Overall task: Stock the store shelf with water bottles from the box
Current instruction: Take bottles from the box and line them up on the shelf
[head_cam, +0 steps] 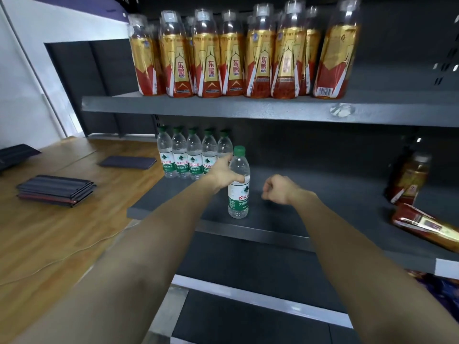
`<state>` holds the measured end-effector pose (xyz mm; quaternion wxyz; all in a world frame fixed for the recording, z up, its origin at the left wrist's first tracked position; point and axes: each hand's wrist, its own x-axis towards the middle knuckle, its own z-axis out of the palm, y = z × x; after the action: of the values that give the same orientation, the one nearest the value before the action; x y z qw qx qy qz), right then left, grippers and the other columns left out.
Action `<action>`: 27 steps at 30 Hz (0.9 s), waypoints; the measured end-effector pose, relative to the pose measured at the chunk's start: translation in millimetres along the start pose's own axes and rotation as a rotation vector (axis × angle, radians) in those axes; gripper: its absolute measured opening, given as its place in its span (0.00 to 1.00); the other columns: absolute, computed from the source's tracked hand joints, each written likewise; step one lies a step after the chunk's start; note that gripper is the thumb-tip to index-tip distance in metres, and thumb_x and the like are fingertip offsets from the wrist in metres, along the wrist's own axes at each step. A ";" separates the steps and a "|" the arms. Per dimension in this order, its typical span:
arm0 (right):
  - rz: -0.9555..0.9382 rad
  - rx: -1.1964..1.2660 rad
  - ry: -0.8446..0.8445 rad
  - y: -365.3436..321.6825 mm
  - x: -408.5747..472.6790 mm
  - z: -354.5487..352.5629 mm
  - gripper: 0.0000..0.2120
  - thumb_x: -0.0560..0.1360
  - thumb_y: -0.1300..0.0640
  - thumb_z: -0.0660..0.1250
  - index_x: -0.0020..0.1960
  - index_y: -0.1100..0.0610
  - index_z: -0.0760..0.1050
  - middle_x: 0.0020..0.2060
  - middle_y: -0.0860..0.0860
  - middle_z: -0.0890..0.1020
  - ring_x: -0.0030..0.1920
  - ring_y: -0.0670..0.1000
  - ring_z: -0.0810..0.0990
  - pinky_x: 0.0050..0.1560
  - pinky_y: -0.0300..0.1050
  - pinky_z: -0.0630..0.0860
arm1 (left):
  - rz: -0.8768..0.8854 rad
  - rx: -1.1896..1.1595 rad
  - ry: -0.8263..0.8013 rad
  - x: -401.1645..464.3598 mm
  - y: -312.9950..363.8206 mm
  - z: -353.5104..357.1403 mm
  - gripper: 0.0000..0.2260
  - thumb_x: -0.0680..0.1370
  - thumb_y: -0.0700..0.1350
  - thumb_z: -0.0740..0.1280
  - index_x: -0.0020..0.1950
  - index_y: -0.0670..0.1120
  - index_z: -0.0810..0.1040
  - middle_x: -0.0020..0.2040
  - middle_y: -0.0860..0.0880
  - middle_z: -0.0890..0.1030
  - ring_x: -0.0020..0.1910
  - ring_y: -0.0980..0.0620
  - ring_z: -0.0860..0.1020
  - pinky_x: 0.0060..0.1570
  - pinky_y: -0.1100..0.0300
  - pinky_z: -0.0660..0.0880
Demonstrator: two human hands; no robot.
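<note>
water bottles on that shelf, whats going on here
A person is stocking the middle shelf with water. The left hand grips an upright water bottle that stands near the shelf's front edge, apart from a row of five water bottles at the back left. The right hand is curled beside it and holds nothing. Gold and red drink bottles fill the shelf above.

A clear plastic water bottle (238,184) is marked by a green cap and a green-and-white label. Gold and red wrap the tall drink bottles (238,53). Dark grey covers the metal shelf (298,214).
</note>
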<state>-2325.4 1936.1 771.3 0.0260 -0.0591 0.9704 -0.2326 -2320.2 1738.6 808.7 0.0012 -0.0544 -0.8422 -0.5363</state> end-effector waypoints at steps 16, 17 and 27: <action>-0.027 -0.039 -0.070 9.6 43.6 18.3 0.06 0.71 0.52 0.72 0.40 0.49 0.75 0.50 0.53 0.82 0.50 0.54 0.80 0.54 0.48 0.78 | -0.120 0.093 -0.134 33.6 -2.2 11.1 0.33 0.64 0.35 0.81 0.63 0.46 0.71 0.57 0.47 0.80 0.58 0.47 0.79 0.61 0.49 0.76; -0.031 -0.040 -0.070 8.7 46.1 17.1 0.07 0.71 0.52 0.72 0.39 0.49 0.75 0.50 0.53 0.82 0.50 0.54 0.80 0.54 0.48 0.78 | -0.126 0.113 -0.152 35.6 2.3 8.1 0.30 0.65 0.31 0.79 0.62 0.44 0.71 0.54 0.47 0.80 0.57 0.47 0.79 0.59 0.53 0.76; -0.048 -0.001 -0.034 9.8 70.3 14.5 0.05 0.70 0.52 0.71 0.40 0.49 0.76 0.48 0.52 0.82 0.49 0.53 0.81 0.56 0.48 0.79 | -0.166 0.133 0.099 65.0 -2.1 6.2 0.40 0.64 0.34 0.81 0.73 0.43 0.69 0.66 0.47 0.77 0.63 0.48 0.75 0.61 0.58 0.72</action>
<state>-2394.9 1929.4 752.3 0.0371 -0.0862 0.9683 -0.2315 -2384.6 1749.2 808.2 0.0020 0.0421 -0.8766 -0.4794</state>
